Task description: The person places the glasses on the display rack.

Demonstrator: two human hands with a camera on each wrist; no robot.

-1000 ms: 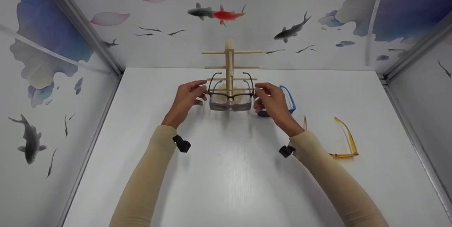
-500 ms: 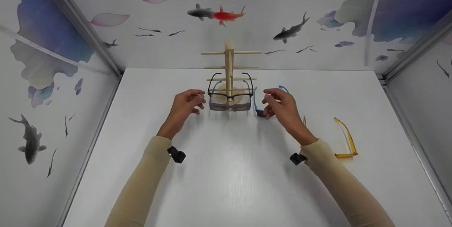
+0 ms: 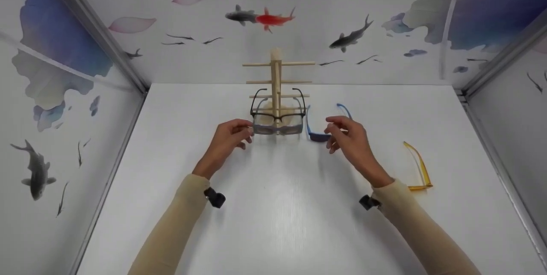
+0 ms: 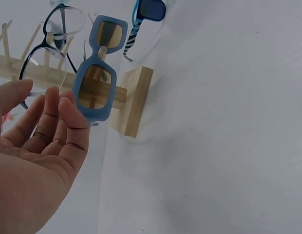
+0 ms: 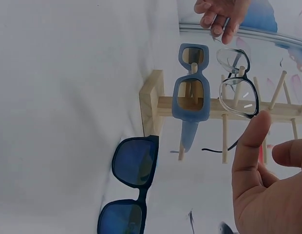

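Note:
Black-framed clear glasses (image 3: 290, 114) hang on a wooden display stand (image 3: 276, 72), above blue-grey sunglasses (image 3: 292, 130) on the same stand. My left hand (image 3: 228, 140) is just left of the stand, fingers loosely bent. In the left wrist view the same hand (image 4: 44, 161) holds nothing. To the stand's right, blue sunglasses with dark lenses (image 3: 319, 137) rest on the table, arms pointing back. Over their right side hovers my right hand (image 3: 352, 140), partly hiding them. The right wrist view shows that hand (image 5: 268, 190) with loosely bent fingers and nothing held.
Yellow glasses (image 3: 421, 187) lie on the white table (image 3: 273, 223) at the right, partly hidden by the right forearm. The stand's upper pegs (image 3: 299, 63) stick out to both sides. Printed panels (image 3: 179, 61) enclose the back and sides.
Both hands have drawn away from the black-framed glasses, which stay on the stand. The right hand has moved right and nearer the body; the left hand has come lower beside the stand.

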